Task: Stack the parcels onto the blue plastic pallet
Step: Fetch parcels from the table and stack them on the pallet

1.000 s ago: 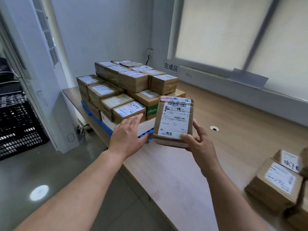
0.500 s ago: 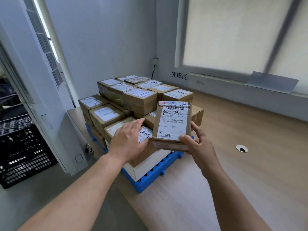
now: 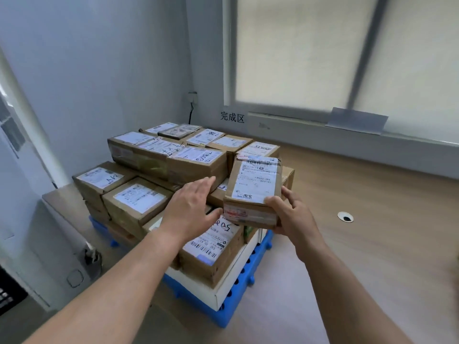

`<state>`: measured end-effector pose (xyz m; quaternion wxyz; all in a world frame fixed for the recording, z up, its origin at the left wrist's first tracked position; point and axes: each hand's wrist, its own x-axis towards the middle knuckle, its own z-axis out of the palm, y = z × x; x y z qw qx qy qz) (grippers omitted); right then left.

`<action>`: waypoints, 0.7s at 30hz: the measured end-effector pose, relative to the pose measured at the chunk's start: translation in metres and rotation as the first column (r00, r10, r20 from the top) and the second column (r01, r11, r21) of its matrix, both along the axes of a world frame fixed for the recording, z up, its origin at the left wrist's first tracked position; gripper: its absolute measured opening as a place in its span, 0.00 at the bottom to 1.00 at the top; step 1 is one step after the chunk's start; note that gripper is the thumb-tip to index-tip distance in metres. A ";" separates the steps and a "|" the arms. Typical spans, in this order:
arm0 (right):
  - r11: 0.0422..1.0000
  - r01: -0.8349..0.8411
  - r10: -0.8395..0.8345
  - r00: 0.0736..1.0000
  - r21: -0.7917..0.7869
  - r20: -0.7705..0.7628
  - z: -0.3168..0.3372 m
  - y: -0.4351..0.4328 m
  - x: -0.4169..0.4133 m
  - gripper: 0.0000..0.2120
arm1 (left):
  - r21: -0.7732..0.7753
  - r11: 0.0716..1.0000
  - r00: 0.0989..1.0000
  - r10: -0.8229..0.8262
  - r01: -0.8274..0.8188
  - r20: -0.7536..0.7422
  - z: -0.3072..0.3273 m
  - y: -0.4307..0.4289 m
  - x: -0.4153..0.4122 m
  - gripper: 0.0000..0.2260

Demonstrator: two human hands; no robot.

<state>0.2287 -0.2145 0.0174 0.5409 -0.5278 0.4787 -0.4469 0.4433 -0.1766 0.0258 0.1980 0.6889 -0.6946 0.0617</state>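
**Right hand's got one parcel, pallet already mostly loaded**

Right hand [image 3: 290, 214] is wrapped around the near right corner of a small brown parcel [image 3: 255, 187], thumb on top at the edge of the label, fingers down the side and under it. Solid hold as far as I can see. Left hand [image 3: 191, 207] is flat and holding nothing, fingers straight, out over the middle of the stack [image 3: 169, 157]. Can't tell if it's actually touching a box or just above it.

The parcel is in the air over the near right part of the stack, tilted with its label facing up and toward the camera. Not set down yet.

Progress: I'd say pretty far along. The blue pallet [image 3: 238, 306] sits on the table [image 3: 360, 219] and carries a few layers of boxes, with a higher tier at the back and lower ones in front on a white box [image 3: 223, 289]. What's left is landing this one, probably on the lower front tier. No loose parcels show on the table from this angle, so I can't say how many more are waiting.
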 end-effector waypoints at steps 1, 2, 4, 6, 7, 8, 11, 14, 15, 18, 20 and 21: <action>1.000 0.015 -0.015 1.000 0.014 -0.003 0.002 0.000 0.008 0.26 | -0.002 1.000 1.000 -0.024 0.024 -0.001 0.003 -0.006 0.008 0.33; 0.999 0.036 -0.036 0.999 0.029 -0.005 0.002 0.000 0.016 0.24 | -0.004 0.999 0.999 -0.046 0.046 0.002 0.006 -0.011 0.016 0.33; 0.995 0.087 -0.085 0.996 0.047 -0.029 0.004 -0.003 0.031 0.21 | -0.014 0.996 0.996 -0.089 0.089 0.012 0.010 -0.023 0.031 0.32; 0.989 0.139 -0.136 0.989 0.054 -0.053 0.005 -0.008 0.044 0.23 | -0.022 0.991 0.991 -0.128 0.129 0.038 0.014 -0.035 0.044 0.31; 0.985 0.162 -0.159 0.986 0.059 -0.058 0.006 -0.010 0.050 0.23 | -0.026 0.988 0.987 -0.148 0.150 0.053 0.015 -0.042 0.050 0.30; 0.981 0.182 -0.178 0.982 0.065 -0.066 0.007 -0.012 0.055 0.22 | -0.030 0.985 0.983 -0.170 0.172 0.067 0.017 -0.048 0.054 0.29; 0.972 0.216 -0.209 0.975 0.096 -0.078 0.007 -0.017 0.070 0.17 | -0.043 0.971 0.968 -0.228 0.234 0.104 0.021 -0.070 0.063 0.26; 0.958 0.265 -0.253 0.961 0.106 -0.113 0.007 -0.021 0.081 0.17 | -0.040 0.957 0.953 -0.280 0.286 0.120 0.023 -0.091 0.069 0.23; 0.952 0.285 -0.272 0.955 0.112 -0.116 0.008 -0.022 0.083 0.15 | -0.033 0.952 0.946 -0.299 0.305 0.124 0.022 -0.096 0.071 0.22; 0.933 0.339 -0.317 0.933 0.122 -0.172 0.013 -0.025 0.086 0.10 | -0.019 0.935 0.931 -0.352 0.355 0.093 0.018 -0.106 0.075 0.19; 0.920 0.376 -0.346 0.913 0.114 -0.219 0.017 -0.026 0.089 0.12 | -0.038 0.926 0.927 -0.374 0.375 0.036 0.016 -0.108 0.076 0.19; 0.913 0.392 -0.359 0.903 0.111 -0.234 0.019 -0.027 0.091 0.13 | -0.047 0.923 0.924 -0.382 0.382 0.016 0.016 -0.108 0.076 0.19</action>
